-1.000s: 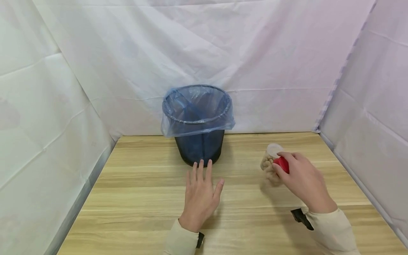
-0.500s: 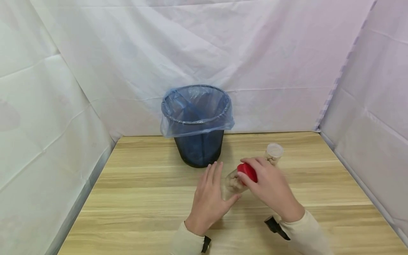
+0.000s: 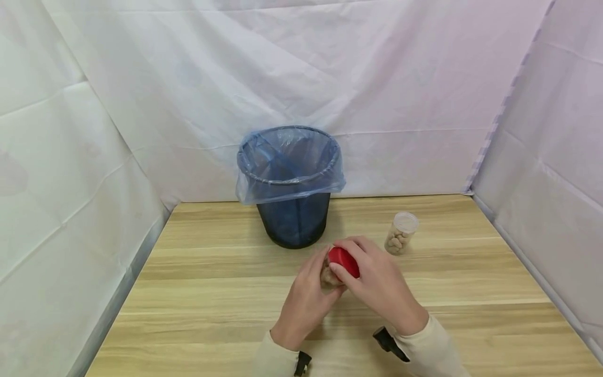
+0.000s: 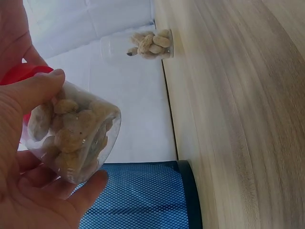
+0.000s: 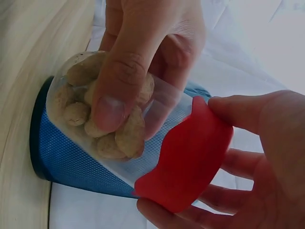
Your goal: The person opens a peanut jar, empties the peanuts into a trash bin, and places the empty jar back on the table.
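Note:
A clear plastic jar (image 3: 327, 276) of unshelled peanuts is held tilted between both hands, over the near middle of the table. My left hand (image 3: 306, 298) grips its body, the thumb (image 5: 113, 95) pressed along the side in the right wrist view. Around the red lid (image 5: 193, 155) curl the fingers of my right hand (image 3: 383, 285). The lid sits on the jar's mouth, its lower edge wavy. In the left wrist view peanuts (image 4: 74, 133) lie toward the jar's bottom, which points away from the lid.
A second clear jar (image 3: 401, 234) with peanuts and a pale lid stands upright to the right. Behind the hands is a dark mesh wastebasket (image 3: 294, 220) lined with a blue bag (image 3: 325, 183). White cloth (image 3: 405, 94) hangs around the wooden table (image 3: 198, 293).
My right hand has carried the red-lidded jar leftward from beside the other jar to my left hand. My left hand, earlier spread above the table, now grips the jar's body.

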### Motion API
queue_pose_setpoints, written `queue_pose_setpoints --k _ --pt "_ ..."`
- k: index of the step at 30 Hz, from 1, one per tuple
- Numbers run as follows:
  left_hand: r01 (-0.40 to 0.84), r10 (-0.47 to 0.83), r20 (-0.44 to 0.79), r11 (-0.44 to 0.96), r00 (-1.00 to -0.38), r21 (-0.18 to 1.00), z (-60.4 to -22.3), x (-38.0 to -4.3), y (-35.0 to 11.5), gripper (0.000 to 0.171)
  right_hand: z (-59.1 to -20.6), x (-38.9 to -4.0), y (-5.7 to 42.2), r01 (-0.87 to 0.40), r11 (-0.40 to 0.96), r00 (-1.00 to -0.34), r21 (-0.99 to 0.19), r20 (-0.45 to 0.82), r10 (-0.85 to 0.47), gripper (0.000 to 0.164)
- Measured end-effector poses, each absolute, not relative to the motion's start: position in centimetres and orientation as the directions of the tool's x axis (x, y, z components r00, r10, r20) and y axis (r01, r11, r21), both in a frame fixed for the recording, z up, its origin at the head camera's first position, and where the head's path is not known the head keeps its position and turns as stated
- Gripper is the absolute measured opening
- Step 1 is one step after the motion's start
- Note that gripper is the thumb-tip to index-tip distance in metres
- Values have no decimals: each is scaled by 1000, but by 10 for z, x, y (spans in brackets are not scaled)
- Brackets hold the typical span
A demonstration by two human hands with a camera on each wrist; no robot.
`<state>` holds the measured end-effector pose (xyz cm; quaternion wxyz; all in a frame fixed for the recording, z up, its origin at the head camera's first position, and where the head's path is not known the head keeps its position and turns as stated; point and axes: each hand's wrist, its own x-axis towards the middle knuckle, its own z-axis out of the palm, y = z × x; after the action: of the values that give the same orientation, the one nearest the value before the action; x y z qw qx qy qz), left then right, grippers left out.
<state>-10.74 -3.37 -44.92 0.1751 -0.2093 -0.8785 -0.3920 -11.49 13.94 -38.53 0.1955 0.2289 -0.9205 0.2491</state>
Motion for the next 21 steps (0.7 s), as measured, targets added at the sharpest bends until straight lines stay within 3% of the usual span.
queue_pose_setpoints --k 7,16,21 --pt "539 182 567 626 -804 563 -451 -108 -37 77 -382 -115 144 -490 744 -858 -455 405 -317 38" --pt "490 100 625 719 -774 492 -449 -108 -39 74 -379 -116 148 -394 740 -918 -545 264 -295 55" --pt "491 98 625 716 -774 496 -448 -108 -40 73 -379 -117 148 -399 727 -917 -559 262 -302 56"
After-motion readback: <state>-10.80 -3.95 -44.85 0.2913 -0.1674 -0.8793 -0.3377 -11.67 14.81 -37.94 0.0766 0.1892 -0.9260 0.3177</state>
